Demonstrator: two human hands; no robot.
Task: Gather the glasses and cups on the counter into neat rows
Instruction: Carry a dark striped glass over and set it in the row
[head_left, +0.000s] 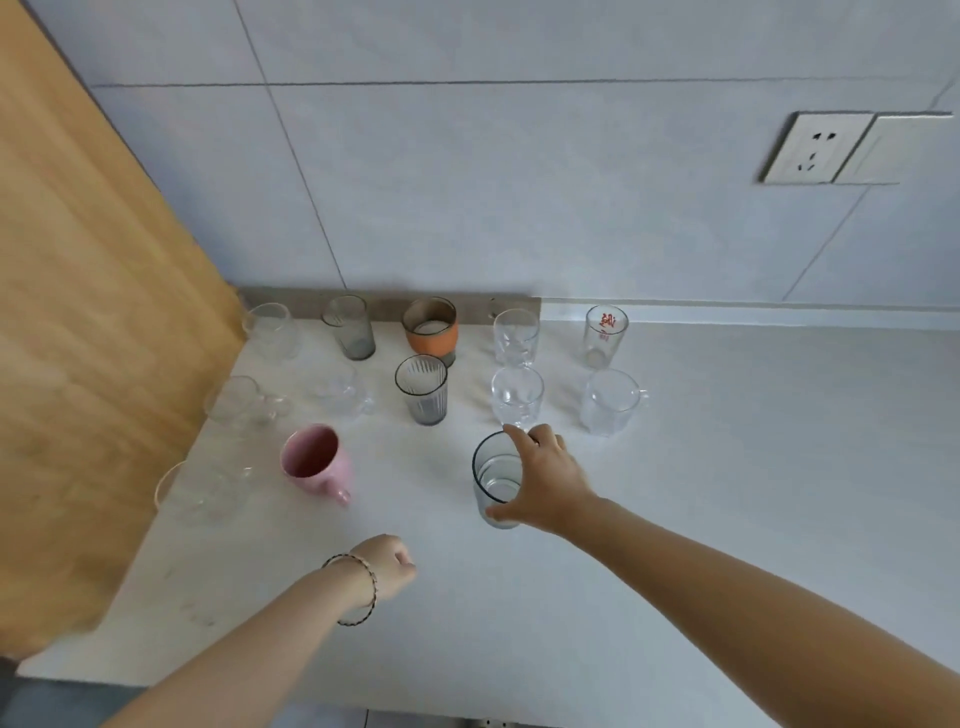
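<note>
Along the left edge of the tabletop (727, 467), against a wooden panel (78, 364), three clear pieces stand in a line from near to far: a wide clear glass (200, 491), a clear mug (239, 405) and a back-corner glass (270, 330). Just right of them the pink mug (314, 460) stands upright, its handle toward the near edge. Closer to the front edge the left hand (387, 564), a bracelet (363, 592) at its wrist, is curled into a fist, its grip closed on nothing. Along the back edge a grey tumbler (350, 327), an orange-sleeved glass (431, 332), a plain tumbler (515, 338) and a red-printed glass (605, 335) form a row. In front of that row stand a low clear cup (340, 392), a ribbed grey glass (422, 389), a round clear glass (517, 397) and a handled clear cup (610, 402). Just before the round clear glass, the right hand (545, 478) wraps its grip round an upright dark-rimmed glass (493, 478), thumb on the near side, fingers at the far rim. Whether its base touches the tabletop I cannot tell.
</note>
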